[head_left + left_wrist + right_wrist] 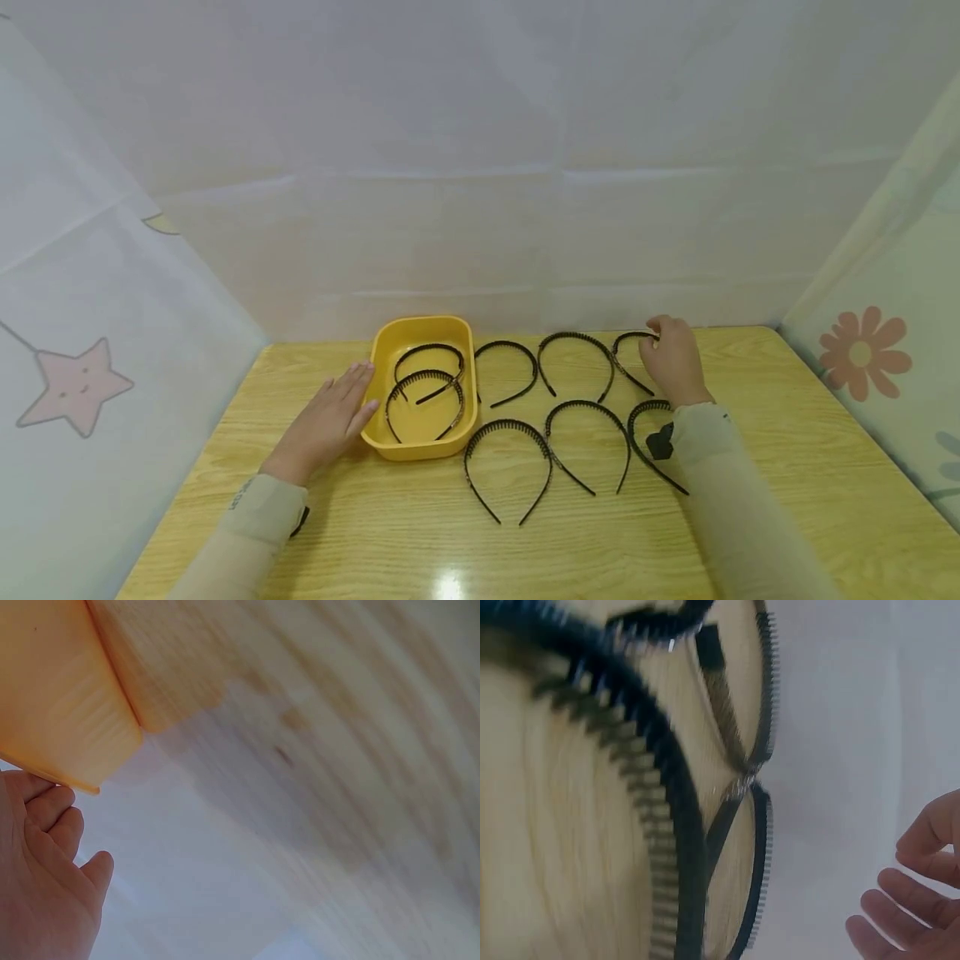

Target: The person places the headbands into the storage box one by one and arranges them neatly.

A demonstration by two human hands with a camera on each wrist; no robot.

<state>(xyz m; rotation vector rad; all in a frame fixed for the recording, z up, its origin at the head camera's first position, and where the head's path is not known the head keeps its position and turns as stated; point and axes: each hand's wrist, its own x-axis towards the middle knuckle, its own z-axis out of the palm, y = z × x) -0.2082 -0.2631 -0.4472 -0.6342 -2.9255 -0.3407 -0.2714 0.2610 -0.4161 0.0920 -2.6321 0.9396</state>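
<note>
L hand [322, 425] is rested, fingers straight, against yellow tray [423, 452], 11 o'clock. R hand [677, 362] is held by end headband [632, 335], 1 o'clock, fingers loosely curled, apparently nothing gripped. Adj. headband [576, 335] (its 9 o'clock) looks touched: poss. dragged if teeth [664, 862] snag. Tray may be shoved if pressed.

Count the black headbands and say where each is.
8 headbands: two inside the yellow tray, three in the far row on the table, three in the near row. The right hand and sleeve partly hide the rightmost pair; others may be hidden.
</note>
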